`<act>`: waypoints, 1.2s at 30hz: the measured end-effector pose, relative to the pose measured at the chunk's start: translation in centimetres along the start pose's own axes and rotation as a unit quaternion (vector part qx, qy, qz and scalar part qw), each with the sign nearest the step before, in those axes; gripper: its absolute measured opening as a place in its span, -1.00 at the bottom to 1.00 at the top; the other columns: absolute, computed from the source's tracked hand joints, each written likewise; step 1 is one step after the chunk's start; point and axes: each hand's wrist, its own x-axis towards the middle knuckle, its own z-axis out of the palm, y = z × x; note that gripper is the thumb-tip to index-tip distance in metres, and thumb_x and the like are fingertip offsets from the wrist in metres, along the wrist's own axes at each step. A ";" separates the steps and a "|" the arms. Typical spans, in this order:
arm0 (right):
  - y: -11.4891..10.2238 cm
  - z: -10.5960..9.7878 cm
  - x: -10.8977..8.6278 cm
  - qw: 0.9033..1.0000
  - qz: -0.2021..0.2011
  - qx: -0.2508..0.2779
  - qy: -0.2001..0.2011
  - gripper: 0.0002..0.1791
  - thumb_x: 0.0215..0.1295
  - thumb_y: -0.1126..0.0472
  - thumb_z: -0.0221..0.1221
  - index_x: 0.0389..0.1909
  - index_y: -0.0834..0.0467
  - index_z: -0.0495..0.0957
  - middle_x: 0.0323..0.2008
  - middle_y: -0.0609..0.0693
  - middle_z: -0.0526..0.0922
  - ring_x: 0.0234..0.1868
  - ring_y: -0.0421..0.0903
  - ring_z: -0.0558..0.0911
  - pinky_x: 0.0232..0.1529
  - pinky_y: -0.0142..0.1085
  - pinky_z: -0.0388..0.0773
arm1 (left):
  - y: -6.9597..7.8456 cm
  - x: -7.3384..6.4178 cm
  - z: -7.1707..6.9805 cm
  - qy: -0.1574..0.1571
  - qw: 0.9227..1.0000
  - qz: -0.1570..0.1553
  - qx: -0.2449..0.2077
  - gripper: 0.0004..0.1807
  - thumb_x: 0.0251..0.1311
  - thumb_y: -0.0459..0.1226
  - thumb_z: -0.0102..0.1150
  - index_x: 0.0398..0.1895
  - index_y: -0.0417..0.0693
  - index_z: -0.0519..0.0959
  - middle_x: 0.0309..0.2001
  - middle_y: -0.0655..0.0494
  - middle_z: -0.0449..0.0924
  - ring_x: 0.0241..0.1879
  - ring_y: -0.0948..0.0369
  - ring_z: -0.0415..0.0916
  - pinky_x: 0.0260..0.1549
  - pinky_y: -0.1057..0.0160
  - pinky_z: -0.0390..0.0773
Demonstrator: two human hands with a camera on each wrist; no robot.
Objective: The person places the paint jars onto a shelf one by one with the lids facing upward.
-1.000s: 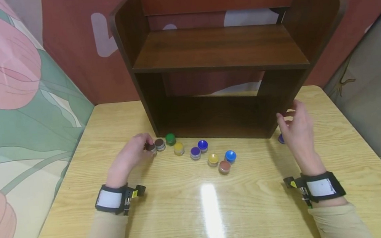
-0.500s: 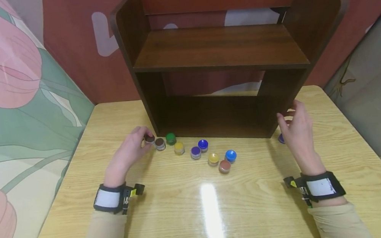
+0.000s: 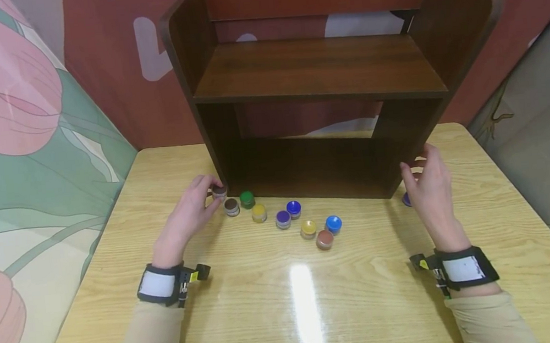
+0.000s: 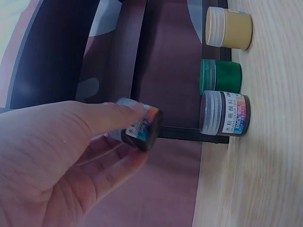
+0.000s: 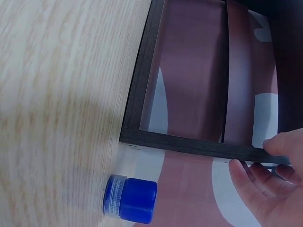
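My left hand [image 3: 184,213] pinches a small paint jar [image 3: 219,192] with dark brown paint between thumb and fingers, at the front left corner of the dark wooden shelf unit [image 3: 320,70]. In the left wrist view this jar [image 4: 143,127] is tilted and off the table, its label partly covered by the thumb. Below it stands another dark brown paint jar [image 3: 231,207], with a green jar [image 3: 247,199] alongside. My right hand [image 3: 431,195] grips the edge of the shelf's right side panel [image 5: 189,145], thumb on one side and fingers on the other.
Yellow [image 3: 259,213], purple [image 3: 283,219], dark blue [image 3: 293,209], ochre [image 3: 308,229], light blue [image 3: 333,224] and reddish-brown [image 3: 324,239] paint jars stand before the shelf. A blue jar [image 5: 130,198] is outside the right panel, partly behind my right hand in the head view.
My left hand has lifted the dark brown paint jar from beside its twin and carried it forward to the shelf's left corner. The right hand has stayed on the panel.
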 end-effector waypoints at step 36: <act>0.5 0.1 0.1 1.000 0.005 0.001 -0.006 -0.52 0.37 0.28 0.18 0.23 0.35 0.32 0.05 0.32 0.58 -0.06 0.26 0.69 -0.32 -0.89 0.30 | 2.3 0.1 -0.3 0.156 0.984 0.061 -0.061 -0.66 0.21 -0.42 0.32 0.04 -0.21 0.53 0.08 -0.12 0.58 0.10 0.01 0.55 0.10 0.01 0.69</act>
